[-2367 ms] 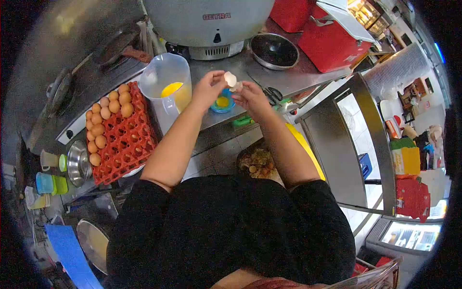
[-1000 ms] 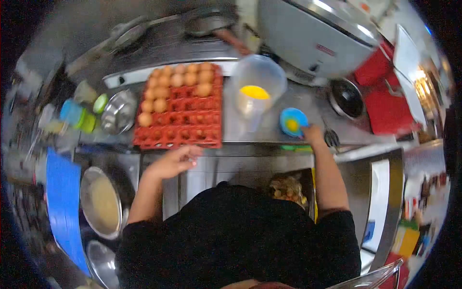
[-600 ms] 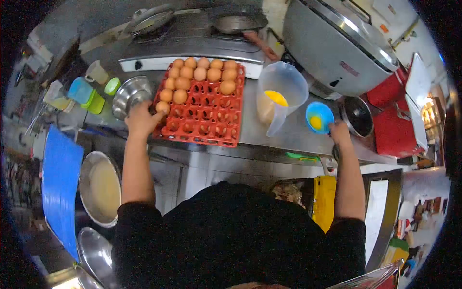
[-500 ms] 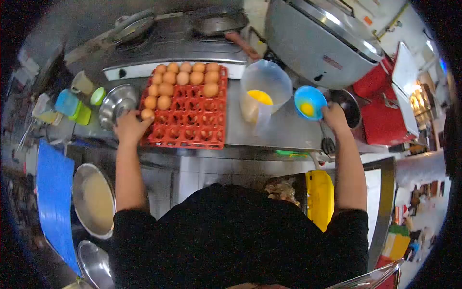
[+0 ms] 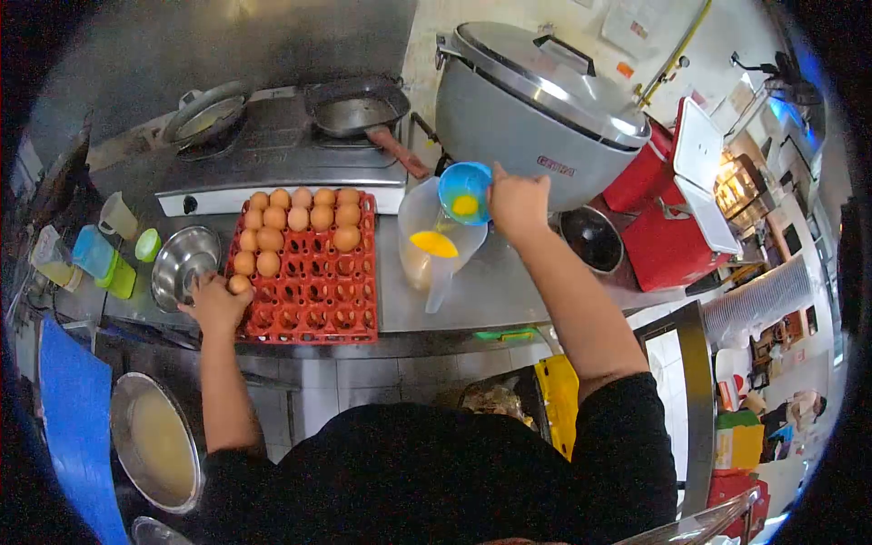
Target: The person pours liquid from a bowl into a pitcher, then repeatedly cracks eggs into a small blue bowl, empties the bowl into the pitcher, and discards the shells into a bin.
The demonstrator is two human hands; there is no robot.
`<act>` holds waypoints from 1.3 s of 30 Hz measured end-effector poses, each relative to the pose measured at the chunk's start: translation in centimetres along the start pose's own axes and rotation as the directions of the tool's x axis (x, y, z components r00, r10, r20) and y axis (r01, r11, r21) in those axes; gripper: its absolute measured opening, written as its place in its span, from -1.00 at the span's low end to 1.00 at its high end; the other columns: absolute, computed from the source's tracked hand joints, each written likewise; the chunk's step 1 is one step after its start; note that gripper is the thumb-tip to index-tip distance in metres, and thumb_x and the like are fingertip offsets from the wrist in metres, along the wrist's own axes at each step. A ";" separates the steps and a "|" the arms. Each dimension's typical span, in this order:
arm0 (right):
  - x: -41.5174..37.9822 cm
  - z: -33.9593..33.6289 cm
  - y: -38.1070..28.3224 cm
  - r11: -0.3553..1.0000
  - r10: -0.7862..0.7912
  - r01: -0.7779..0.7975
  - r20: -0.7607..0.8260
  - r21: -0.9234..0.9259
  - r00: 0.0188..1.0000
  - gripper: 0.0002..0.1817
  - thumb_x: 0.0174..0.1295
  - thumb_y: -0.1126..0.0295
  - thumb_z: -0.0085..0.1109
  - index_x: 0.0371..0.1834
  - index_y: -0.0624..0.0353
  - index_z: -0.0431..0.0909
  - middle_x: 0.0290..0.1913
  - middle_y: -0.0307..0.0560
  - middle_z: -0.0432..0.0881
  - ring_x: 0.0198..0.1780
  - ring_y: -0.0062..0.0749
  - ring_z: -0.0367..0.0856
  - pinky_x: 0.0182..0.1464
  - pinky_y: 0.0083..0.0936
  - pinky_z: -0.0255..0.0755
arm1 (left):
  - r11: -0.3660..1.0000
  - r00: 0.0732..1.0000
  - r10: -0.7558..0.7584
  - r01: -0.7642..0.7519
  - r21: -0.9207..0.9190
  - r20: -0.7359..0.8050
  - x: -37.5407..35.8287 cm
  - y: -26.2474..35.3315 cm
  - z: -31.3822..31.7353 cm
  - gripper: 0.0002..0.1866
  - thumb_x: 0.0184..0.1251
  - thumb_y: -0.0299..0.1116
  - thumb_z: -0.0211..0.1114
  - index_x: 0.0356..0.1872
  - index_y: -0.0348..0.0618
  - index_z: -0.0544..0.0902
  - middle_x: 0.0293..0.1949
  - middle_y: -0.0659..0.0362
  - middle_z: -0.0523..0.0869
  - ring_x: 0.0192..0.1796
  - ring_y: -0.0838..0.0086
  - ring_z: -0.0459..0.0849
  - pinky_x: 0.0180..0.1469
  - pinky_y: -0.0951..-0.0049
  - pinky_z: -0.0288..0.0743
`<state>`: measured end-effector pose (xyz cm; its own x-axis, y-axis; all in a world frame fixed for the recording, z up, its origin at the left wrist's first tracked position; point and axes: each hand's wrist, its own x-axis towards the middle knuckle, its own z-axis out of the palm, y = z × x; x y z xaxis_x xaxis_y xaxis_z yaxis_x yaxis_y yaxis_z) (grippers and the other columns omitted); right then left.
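My left hand (image 5: 218,304) is closed round a brown egg (image 5: 239,284) at the left edge of a red egg tray (image 5: 313,337). Several more brown eggs fill the tray's back rows and part of its left side. A shiny metal bowl (image 5: 163,277) stands just left of the tray, close to my fingertips. With my right hand (image 5: 520,204) I grip the rim of a small blue bowl (image 5: 451,184), tilted above a translucent measuring jug (image 5: 409,213). Yellow yolk (image 5: 466,205) shows in the blue bowl. More yellow egg (image 5: 433,243) lies in the jug.
A large grey rice cooker (image 5: 509,113) stands behind the jug. The stove (image 5: 272,168) holds two pans at the back. To the right are a dark bowl (image 5: 590,241) and red cooler boxes (image 5: 677,245). Small plastic containers (image 5: 94,252) crowd the left end.
My right hand has carried the blue bowl left and back, from beside the jug to above it, and tilted it. My left hand stays at the egg by the tray. The view has shifted.
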<state>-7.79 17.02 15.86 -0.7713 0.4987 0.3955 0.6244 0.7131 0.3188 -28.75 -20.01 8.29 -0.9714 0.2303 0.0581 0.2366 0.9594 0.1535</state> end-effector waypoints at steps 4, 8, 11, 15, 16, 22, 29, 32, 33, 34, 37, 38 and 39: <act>0.0 0.5 -0.4 0.957 -0.286 0.237 -0.412 -0.168 0.865 -0.53 0.03 0.30 0.04 0.10 0.03 0.42 -0.57 -0.30 0.48 -0.45 -0.41 0.47 -0.16 -0.20 0.21 | 1.000 0.999 -0.013 0.012 -0.016 -0.029 0.2 -0.2 0.6 -0.46 -0.17 0.00 0.32 -0.15 -0.12 0.62 0.20 0.14 0.36 0.34 0.22 0.13 0.18 -0.43 -0.16; 0.5 -1.0 -0.6 0.939 -0.343 0.279 -0.588 -0.200 0.733 -0.54 -0.03 0.38 0.00 0.04 0.06 0.47 -0.59 -0.36 0.39 -0.44 -0.45 0.38 -0.17 -0.22 0.23 | 0.999 0.999 -0.018 0.016 -0.040 -0.046 -0.5 0.0 0.1 -0.49 -0.16 -0.02 0.31 -0.17 -0.12 0.62 0.18 0.16 0.38 0.34 0.21 0.14 0.18 -0.42 -0.14; 1.4 -1.9 -0.8 0.950 -0.313 0.257 -0.606 -0.180 0.731 -0.54 -0.02 0.36 0.01 0.04 0.03 0.47 -0.56 -0.35 0.42 -0.42 -0.46 0.41 -0.17 -0.23 0.23 | 0.998 0.996 -0.017 0.012 -0.055 -0.092 -0.3 -0.4 0.3 -0.50 -0.15 -0.03 0.31 -0.18 -0.12 0.63 0.17 0.18 0.39 0.33 0.21 0.16 0.18 -0.42 -0.14; 1.6 -1.4 -1.7 0.998 -0.038 0.049 -0.243 0.039 0.969 -0.55 0.00 0.36 0.00 0.05 0.02 0.46 -0.36 -0.23 0.58 -0.25 -0.40 0.52 -0.12 -0.22 0.22 | 0.996 0.993 -0.027 0.017 -0.086 -0.119 -0.3 -0.4 0.0 -0.48 -0.16 -0.01 0.32 -0.15 -0.12 0.62 0.16 0.16 0.41 0.31 0.21 0.18 0.19 -0.41 -0.14; 1.7 -0.8 -1.9 0.994 0.063 -0.058 -0.048 0.092 0.997 -0.56 0.01 0.36 -0.01 0.05 0.02 0.46 -0.28 -0.18 0.61 -0.19 -0.37 0.56 -0.10 -0.22 0.21 | 0.995 0.992 -0.028 0.016 -0.097 -0.123 -0.3 -0.5 0.0 -0.46 -0.17 -0.01 0.33 -0.15 -0.12 0.61 0.16 0.15 0.41 0.31 0.21 0.19 0.19 -0.41 -0.14; 0.5 7.0 2.5 0.636 0.303 -0.387 0.244 0.668 0.921 -0.57 0.00 0.29 -0.01 -0.01 0.14 0.49 -0.11 0.12 0.58 -0.04 -0.03 0.53 0.00 -0.19 0.32 | 0.961 0.996 0.018 -0.041 -0.274 -0.083 2.7 -3.0 2.4 -0.38 -0.19 0.04 0.34 -0.10 -0.19 0.58 0.08 0.02 0.46 0.20 0.14 0.35 0.10 -0.44 0.00; -9.2 9.7 10.4 0.468 0.334 -0.577 0.471 0.669 0.817 -0.62 -0.03 0.28 0.01 -0.16 0.25 0.55 -0.19 0.21 0.59 -0.10 0.01 0.56 -0.05 -0.31 0.41 | 0.767 0.948 0.195 -0.308 -0.563 -0.253 2.2 -2.7 2.1 -0.50 -0.05 -0.23 0.35 -0.11 -0.38 0.54 -0.04 -0.04 0.52 0.00 0.26 0.51 0.08 0.42 0.32; -13.9 13.3 9.4 0.551 0.392 -0.669 0.553 0.499 0.735 -0.60 -0.04 0.25 0.05 -0.16 0.27 0.55 -0.24 0.20 0.60 -0.14 -0.05 0.57 -0.08 -0.33 0.42 | 0.592 0.932 0.272 -0.360 -0.721 -0.241 -0.1 -0.2 0.9 -0.55 -0.03 -0.37 0.32 -0.07 -0.37 0.52 -0.01 0.03 0.50 0.00 0.32 0.50 0.10 0.44 0.31; -14.9 14.8 8.6 0.575 0.399 -0.685 0.578 0.447 0.712 -0.61 -0.03 0.25 0.07 -0.17 0.28 0.55 -0.29 0.17 0.61 -0.18 -0.10 0.59 -0.12 -0.36 0.42 | 0.504 0.929 0.298 -0.350 -0.789 -0.221 -0.8 0.6 0.7 -0.56 -0.02 -0.41 0.31 -0.06 -0.37 0.51 0.00 0.06 0.49 0.00 0.34 0.50 0.11 0.44 0.30; -15.9 16.7 8.0 0.597 0.406 -0.698 0.602 0.395 0.688 -0.61 -0.03 0.24 0.10 -0.19 0.29 0.56 -0.34 0.14 0.62 -0.22 -0.15 0.60 -0.16 -0.38 0.43 | 0.421 0.926 0.330 -0.317 -0.850 -0.182 -1.9 1.8 0.2 -0.55 -0.03 -0.42 0.30 -0.05 -0.37 0.50 0.01 0.08 0.48 0.01 0.36 0.49 0.11 0.45 0.31; -17.7 23.7 7.3 0.774 0.269 -0.489 0.489 0.402 0.829 -0.52 -0.04 0.10 0.13 -0.13 0.22 0.55 -0.29 0.20 0.61 -0.17 -0.11 0.60 -0.13 -0.37 0.42 | 0.306 0.842 0.495 -0.400 -0.864 -0.214 -4.8 5.4 -1.1 -0.52 -0.04 -0.45 0.27 0.01 -0.33 0.47 0.01 0.13 0.47 0.03 0.41 0.47 0.08 0.45 0.35; -17.9 24.1 7.3 0.654 0.295 -0.602 0.578 0.458 0.760 -0.50 -0.02 0.08 0.12 -0.09 0.21 0.53 -0.27 0.19 0.61 -0.17 -0.11 0.61 -0.13 -0.36 0.42 | 0.260 0.852 0.521 -0.222 -0.940 -0.057 -6.0 6.5 -1.6 -0.49 -0.06 -0.40 0.29 0.01 -0.32 0.47 0.04 0.13 0.44 0.05 0.42 0.45 0.06 0.45 0.37; -17.6 22.6 6.7 0.514 0.300 -0.702 0.664 0.492 0.685 -0.49 0.00 0.05 0.12 -0.06 0.21 0.51 -0.25 0.19 0.61 -0.17 -0.11 0.61 -0.13 -0.36 0.42 | 0.152 0.807 0.585 -0.201 -0.968 -0.075 -6.8 7.7 -1.3 -0.49 -0.08 -0.36 0.31 -0.02 -0.32 0.49 0.05 0.13 0.43 0.04 0.42 0.46 0.06 0.45 0.37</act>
<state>7.15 24.19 -8.43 -0.4230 0.8826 -0.2053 0.8021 0.2593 -0.5379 -20.32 -14.44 10.39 -0.6443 0.7350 0.2112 0.2509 -0.0577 0.9663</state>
